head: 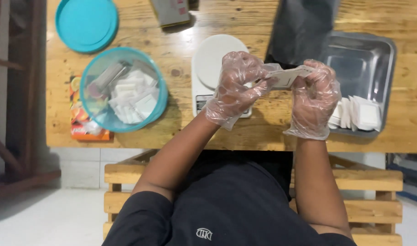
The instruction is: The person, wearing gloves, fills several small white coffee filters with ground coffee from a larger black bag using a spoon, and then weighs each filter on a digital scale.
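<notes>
Both my hands wear clear plastic gloves. My left hand (235, 86) and my right hand (314, 98) together hold a small flat white sachet (286, 77) above the wooden table (263, 132), pinching it at each end. Under my left hand sits a white kitchen scale (213, 59). To the right, a metal tray (368, 59) holds a row of small white sachets (361, 114) at its near edge.
A teal plastic tub (122, 89) with several white sachets stands at the left, on an orange packet (80, 123). Its teal lid (86, 23) lies at the back left. A dark bag (302, 27) lies behind the tray. A wooden bench (245, 182) is below me.
</notes>
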